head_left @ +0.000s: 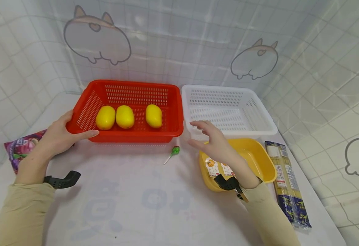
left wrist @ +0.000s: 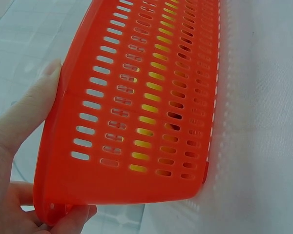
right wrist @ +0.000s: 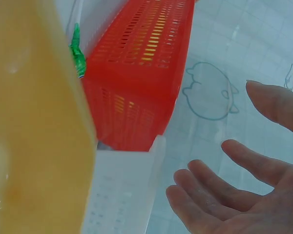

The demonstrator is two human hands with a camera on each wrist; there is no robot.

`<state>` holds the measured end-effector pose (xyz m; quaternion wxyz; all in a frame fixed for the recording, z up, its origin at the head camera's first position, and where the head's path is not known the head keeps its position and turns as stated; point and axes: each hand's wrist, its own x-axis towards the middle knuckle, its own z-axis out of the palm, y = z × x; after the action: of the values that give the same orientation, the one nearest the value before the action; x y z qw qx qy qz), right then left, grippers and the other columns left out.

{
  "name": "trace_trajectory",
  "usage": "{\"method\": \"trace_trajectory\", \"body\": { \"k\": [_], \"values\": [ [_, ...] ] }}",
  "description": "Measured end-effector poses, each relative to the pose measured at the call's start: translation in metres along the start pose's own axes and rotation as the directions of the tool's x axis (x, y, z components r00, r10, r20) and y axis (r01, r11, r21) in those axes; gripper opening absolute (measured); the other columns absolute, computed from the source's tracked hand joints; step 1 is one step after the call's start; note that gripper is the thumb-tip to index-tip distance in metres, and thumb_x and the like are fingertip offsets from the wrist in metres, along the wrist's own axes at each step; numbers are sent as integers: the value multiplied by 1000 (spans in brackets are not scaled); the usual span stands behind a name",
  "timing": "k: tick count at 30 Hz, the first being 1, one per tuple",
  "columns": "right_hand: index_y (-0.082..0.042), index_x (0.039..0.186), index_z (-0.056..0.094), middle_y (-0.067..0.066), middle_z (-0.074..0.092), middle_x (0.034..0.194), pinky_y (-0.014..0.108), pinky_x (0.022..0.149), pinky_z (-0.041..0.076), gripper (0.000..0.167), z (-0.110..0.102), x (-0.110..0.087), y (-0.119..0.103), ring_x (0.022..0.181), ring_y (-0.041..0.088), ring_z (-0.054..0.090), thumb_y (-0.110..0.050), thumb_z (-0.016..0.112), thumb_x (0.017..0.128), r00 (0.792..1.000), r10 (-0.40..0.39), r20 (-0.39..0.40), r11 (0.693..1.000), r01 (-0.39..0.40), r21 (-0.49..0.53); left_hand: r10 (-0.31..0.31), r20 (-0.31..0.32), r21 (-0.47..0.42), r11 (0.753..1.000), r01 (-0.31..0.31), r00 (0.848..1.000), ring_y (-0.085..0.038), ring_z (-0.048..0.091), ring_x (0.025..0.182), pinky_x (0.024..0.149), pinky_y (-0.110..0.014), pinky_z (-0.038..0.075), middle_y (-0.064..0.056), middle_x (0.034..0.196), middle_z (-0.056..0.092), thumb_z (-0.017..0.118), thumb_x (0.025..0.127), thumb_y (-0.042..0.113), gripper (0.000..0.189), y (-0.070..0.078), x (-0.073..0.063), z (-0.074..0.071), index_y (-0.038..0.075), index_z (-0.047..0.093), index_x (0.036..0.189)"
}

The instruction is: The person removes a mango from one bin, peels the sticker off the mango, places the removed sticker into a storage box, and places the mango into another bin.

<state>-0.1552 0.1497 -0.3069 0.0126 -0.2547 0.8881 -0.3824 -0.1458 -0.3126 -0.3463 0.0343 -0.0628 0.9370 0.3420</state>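
Note:
My left hand point(head_left: 57, 135) grips the front left corner of a red plastic basket point(head_left: 136, 138); in the left wrist view, the thumb lies along the rim and fingers curl under it. Inside the basket sit three yellow mangoes point(head_left: 125, 117), two close together at left and one apart. My right hand point(head_left: 214, 141) holds nothing, its fingers loosely bent and spread above the yellow tub point(head_left: 253, 159), near the front left corner of a white basket point(head_left: 247, 131). A green lollipop point(head_left: 175, 150) lies on the table in front of the red basket's right end.
Flat packs with labels point(head_left: 212, 167) lie in the yellow tub. Two long noodle packs point(head_left: 285, 181) stretch along the table's right side. A purple snack bag point(head_left: 22, 147) lies partly behind my left forearm. Behind the baskets rises a gridded curtain point(head_left: 173, 41).

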Motion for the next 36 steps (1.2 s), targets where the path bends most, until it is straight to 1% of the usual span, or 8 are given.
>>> {"method": "trace_trajectory", "body": {
  "k": [3, 7, 15, 23, 31, 36],
  "values": [
    [-9, 140, 55, 8, 54, 141, 50, 112, 42, 56, -2, -6, 5, 127, 30, 49, -23, 75, 90, 1000, 1, -14, 1000, 0, 11, -4, 2, 1, 1000, 4, 1000, -54, 33, 124, 88, -71, 43, -36, 151, 27, 64, 83, 70, 121, 0, 0, 1, 13, -9, 160],
    [-11, 140, 54, 8, 53, 142, 51, 112, 41, 55, -6, -12, 11, 128, 31, 49, -22, 75, 90, 999, 22, -28, 999, -22, 28, -3, 3, 4, 1000, 3, 1000, -54, 33, 124, 88, -71, 43, -36, 151, 27, 64, 83, 70, 120, 0, 0, 0, 13, -9, 160],
    [-11, 142, 52, 8, 50, 145, 52, 114, 39, 58, -13, -14, 17, 130, 33, 48, -22, 76, 90, 999, 45, -21, 999, -45, 8, 5, 11, -6, 1000, -5, 1000, -52, 34, 123, 84, -68, 46, -35, 150, 30, 64, 84, 69, 118, -1, -1, -2, 14, -8, 161],
    [-12, 143, 53, 7, 50, 145, 51, 113, 39, 58, -22, -17, 18, 128, 31, 48, -26, 75, 90, 998, 65, -10, 996, -65, -53, 22, 17, -12, 1000, -22, 1000, -51, 35, 124, 85, -67, 46, -34, 150, 32, 64, 85, 67, 116, 0, -1, -1, 15, -6, 161],
    [-13, 144, 51, 7, 47, 148, 57, 112, 38, 61, -26, -17, 20, 133, 33, 45, -31, 74, 91, 995, 96, 14, 990, -95, -104, 11, 8, -2, 1000, -11, 1000, -52, 35, 123, 86, -69, 45, -36, 151, 29, 64, 85, 67, 117, -3, 0, -1, 14, -8, 160],
    [-12, 145, 49, 9, 45, 148, 58, 113, 36, 63, -28, -19, 27, 135, 34, 44, -35, 73, 91, 992, 127, 16, 980, -123, -156, 18, 9, -16, 1000, -18, 1000, -51, 36, 123, 86, -68, 46, -35, 150, 30, 64, 85, 67, 116, -3, 0, 0, 15, -7, 161]
  ]
}}
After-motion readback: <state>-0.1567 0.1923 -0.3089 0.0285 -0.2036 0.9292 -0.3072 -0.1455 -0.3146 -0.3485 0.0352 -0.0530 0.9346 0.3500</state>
